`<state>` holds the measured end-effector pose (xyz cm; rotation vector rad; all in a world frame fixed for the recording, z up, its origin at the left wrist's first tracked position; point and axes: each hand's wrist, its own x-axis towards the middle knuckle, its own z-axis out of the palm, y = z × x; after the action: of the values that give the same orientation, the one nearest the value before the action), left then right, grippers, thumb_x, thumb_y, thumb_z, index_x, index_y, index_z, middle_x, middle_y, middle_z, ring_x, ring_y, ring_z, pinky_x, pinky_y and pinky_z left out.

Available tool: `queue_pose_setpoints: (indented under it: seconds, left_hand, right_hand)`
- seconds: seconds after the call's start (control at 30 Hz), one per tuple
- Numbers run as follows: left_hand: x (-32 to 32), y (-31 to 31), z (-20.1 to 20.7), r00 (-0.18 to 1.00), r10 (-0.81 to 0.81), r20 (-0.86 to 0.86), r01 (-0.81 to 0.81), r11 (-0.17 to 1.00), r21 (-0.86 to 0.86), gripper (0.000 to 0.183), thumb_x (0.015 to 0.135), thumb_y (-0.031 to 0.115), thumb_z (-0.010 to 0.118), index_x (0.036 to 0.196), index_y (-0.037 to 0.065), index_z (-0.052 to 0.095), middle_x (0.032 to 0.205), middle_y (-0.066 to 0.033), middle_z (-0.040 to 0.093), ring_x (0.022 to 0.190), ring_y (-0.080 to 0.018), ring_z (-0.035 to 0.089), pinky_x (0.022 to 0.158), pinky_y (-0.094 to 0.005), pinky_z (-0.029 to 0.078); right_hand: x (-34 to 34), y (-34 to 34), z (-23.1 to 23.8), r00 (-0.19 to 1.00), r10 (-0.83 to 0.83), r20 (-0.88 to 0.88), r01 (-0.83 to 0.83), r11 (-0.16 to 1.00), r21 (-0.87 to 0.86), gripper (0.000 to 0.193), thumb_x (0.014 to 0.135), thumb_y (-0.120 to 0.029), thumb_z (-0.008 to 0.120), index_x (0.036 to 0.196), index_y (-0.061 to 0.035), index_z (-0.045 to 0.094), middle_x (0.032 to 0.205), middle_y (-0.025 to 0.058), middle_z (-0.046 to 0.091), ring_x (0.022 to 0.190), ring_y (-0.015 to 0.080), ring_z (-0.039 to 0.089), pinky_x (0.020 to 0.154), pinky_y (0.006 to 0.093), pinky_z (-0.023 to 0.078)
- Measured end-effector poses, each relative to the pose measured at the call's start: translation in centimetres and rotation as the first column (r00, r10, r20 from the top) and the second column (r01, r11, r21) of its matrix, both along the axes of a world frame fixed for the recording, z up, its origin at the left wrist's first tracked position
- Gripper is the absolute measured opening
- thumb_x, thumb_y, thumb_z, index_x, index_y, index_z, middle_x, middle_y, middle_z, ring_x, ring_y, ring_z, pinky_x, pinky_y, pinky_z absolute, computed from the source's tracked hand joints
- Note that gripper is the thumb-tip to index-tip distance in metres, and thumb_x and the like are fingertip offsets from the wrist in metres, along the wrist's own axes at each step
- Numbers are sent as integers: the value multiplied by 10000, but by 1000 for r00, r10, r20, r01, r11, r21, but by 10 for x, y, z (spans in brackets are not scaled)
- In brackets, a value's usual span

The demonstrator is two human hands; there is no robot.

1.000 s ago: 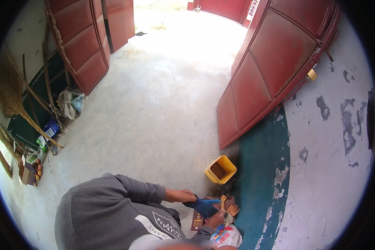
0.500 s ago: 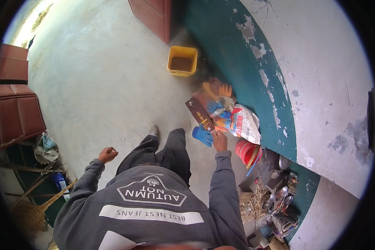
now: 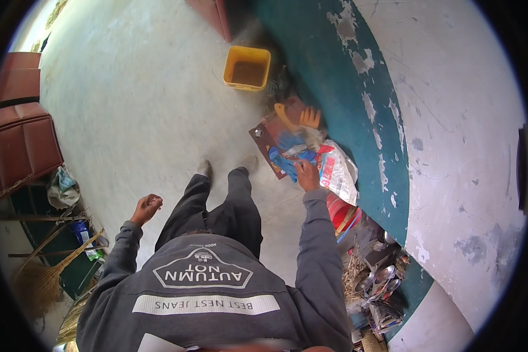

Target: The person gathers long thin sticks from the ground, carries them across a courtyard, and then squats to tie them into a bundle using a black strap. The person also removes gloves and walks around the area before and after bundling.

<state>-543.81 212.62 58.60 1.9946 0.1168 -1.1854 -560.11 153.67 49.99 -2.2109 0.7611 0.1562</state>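
Note:
My right hand (image 3: 308, 175) is at the right, its fingers closed at the edge of a blue work glove (image 3: 284, 166). The glove lies over a flat dark brown box (image 3: 257, 134), covering part of it. Just beyond are a second blue glove (image 3: 290, 141), an orange glove (image 3: 310, 118) and a curved yellow-orange handle (image 3: 284, 117). A white plastic sack (image 3: 341, 173) with red print lies right of my right hand. My left hand (image 3: 146, 209) hangs in the air at the left, fingers curled, with nothing visible in them.
A yellow bucket (image 3: 247, 68) stands ahead by the green wall (image 3: 372, 146). Nearer, a red bucket (image 3: 338, 210) and several metal utensils (image 3: 381, 276) sit along the wall. Red-brown padded seats (image 3: 24, 138) and a straw broom (image 3: 47, 284) are at the left.
My right hand and the blue glove have moved forward; the glove now overlaps the brown box instead of lying beside its near end. My left hand has shifted slightly, its fingers still curled.

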Motion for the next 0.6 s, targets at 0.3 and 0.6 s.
queue_pose_setpoints:
  seconds: [0.3, 0.6]
  left_hand:
    - [-15, -8, 6, 997, 40, -71, -40, 999, 5, 362, 932, 319, 654, 996, -37, 637, 841, -63, 647, 759, -148, 615, 718, -306, 523]
    - [11, 26, 0, 992, 120, 26, -118, 991, -61, 319, 954, 281, 630, 1003, -34, 633, 869, -71, 649, 789, -157, 616, 739, -309, 521]
  right_hand:
    - [11, -100, -34, 919, -393, -41, 355, 867, -349, 488, 904, -337, 571, 1119, 99, 531, 1019, 315, 625, 994, 457, 612, 856, 506, 484]
    - [-44, 17, -95, 763, 20, -646, 121, 978, 172, 580, 823, -458, 668, 1204, -24, 618, 1169, 276, 633, 1144, 409, 592, 963, 464, 471]
